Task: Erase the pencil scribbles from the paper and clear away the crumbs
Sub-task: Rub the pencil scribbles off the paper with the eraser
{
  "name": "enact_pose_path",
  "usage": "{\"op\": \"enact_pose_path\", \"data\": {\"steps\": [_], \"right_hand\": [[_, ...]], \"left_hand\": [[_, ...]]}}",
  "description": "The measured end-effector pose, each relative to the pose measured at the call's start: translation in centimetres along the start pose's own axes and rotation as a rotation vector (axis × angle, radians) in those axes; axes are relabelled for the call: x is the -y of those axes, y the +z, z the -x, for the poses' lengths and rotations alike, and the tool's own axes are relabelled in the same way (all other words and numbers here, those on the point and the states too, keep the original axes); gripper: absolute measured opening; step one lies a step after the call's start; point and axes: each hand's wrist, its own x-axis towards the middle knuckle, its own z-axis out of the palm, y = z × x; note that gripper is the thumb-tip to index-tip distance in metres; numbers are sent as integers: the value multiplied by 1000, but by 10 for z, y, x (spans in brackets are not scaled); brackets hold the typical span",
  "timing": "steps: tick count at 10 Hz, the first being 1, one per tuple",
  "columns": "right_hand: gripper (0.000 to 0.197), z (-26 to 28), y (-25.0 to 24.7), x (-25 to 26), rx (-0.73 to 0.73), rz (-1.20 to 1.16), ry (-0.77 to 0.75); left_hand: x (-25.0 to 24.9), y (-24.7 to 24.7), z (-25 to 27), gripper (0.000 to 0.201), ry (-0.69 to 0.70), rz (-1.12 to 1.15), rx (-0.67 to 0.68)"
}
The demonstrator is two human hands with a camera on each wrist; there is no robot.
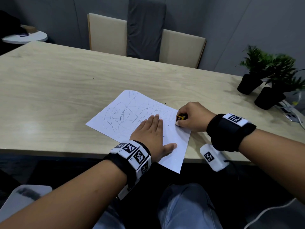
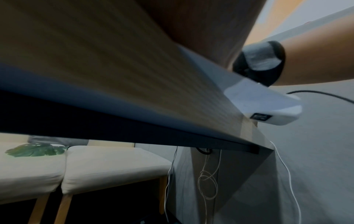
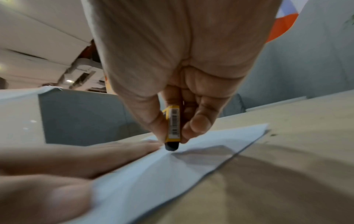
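Wooden table (image 1: 66, 83), pale grain. White paper (image 1: 125, 113) lying skewed at table's near edge, one corner overhanging it; pencil scribbles (image 1: 122, 115) across the sheet's far half. Two potted plants (image 1: 264, 76) well right of paper. Left hand (image 1: 151, 134) flat on paper, fingers straight, pressing the sheet down. Right hand (image 1: 193, 117) at paper's right edge, pinching eraser (image 3: 173, 125), yellow sleeve, dark tip touching paper. Few dark crumbs (image 1: 168, 125) on paper near left hand.

table (image 2: 118, 84): blurred wooden top, just under the hand
paper (image 2: 254, 97): overhangs edge, right of hand
seats (image 2: 107, 163): cream, below
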Motion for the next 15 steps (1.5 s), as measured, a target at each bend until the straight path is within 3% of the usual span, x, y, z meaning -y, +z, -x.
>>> {"op": "enact_pose_path", "data": {"steps": [1, 3, 5, 7, 9, 11, 12, 13, 15], "right_hand": [[14, 8, 7, 9, 56, -27, -63], [15, 4, 0, -8, -4, 3, 0], [10, 17, 10, 6, 78, -73, -77], [12, 6, -4, -13, -8, -13, 37], [14, 18, 11, 5, 67, -46, -84], [14, 10, 0, -12, -18, -30, 29], [13, 19, 10, 7, 55, -71, -89], [13, 24, 14, 9, 76, -73, -95], [12, 4, -3, -15, -34, -24, 53]], "left_hand": [[1, 1, 0, 95, -2, 0, -4], [0, 0, 0, 95, -2, 4, -3], [1, 1, 0, 95, 1, 5, -10], [0, 0, 1, 95, -1, 4, -17], [1, 1, -1, 95, 1, 3, -15], [0, 0, 0, 95, 4, 6, -9], [1, 1, 0, 95, 0, -11, -22], [0, 1, 0, 95, 2, -12, -16], [-1, -1, 0, 94, 3, -5, -8]]}}
